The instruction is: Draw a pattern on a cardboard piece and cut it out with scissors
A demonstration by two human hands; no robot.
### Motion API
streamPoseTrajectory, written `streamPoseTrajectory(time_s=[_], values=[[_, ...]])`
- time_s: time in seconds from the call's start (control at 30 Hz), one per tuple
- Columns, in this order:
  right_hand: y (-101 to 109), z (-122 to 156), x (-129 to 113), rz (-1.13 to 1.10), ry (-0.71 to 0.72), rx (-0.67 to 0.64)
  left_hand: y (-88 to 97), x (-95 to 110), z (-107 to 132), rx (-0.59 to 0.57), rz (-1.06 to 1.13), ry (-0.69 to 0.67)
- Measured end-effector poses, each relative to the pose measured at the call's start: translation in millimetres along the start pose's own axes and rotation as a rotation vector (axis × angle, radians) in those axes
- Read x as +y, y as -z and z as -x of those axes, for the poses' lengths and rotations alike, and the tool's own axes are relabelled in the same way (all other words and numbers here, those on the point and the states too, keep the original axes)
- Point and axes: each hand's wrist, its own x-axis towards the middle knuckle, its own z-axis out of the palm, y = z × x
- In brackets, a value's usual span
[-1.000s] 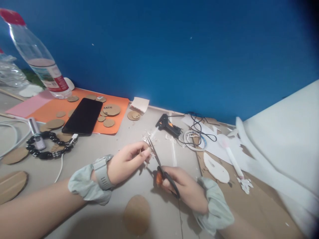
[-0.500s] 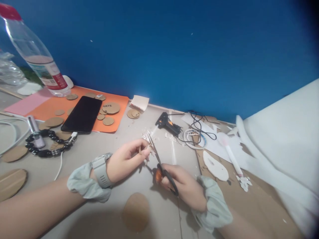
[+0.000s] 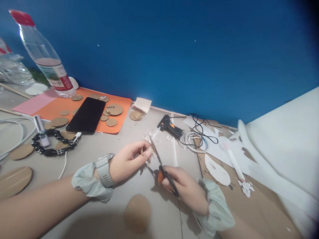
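The left hand [image 3: 127, 159] pinched a tiny scrap [image 3: 147, 152] beside the scissors [image 3: 161, 167], which the right hand [image 3: 185, 189] gripped, blades pointing toward the table's far edge.

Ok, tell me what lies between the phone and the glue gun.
In the head view, between the phone and glue gun: cardboard discs on orange paper, two more discs, a folded card.

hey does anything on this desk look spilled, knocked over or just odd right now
Small white scraps lie scattered on the table around the scissors in the right hand, near the left hand pinching a small piece. More bits lie further right. The bottle appears to lean, perhaps lens distortion.
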Motion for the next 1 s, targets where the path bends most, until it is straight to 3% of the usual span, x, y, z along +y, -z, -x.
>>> streamPoseTrajectory(time_s=[1.0], values=[[-2.8,1.1,0.7,0.043,0.016,0.035,4.0,1.1,-1.5,-0.030,0.039,0.010]])
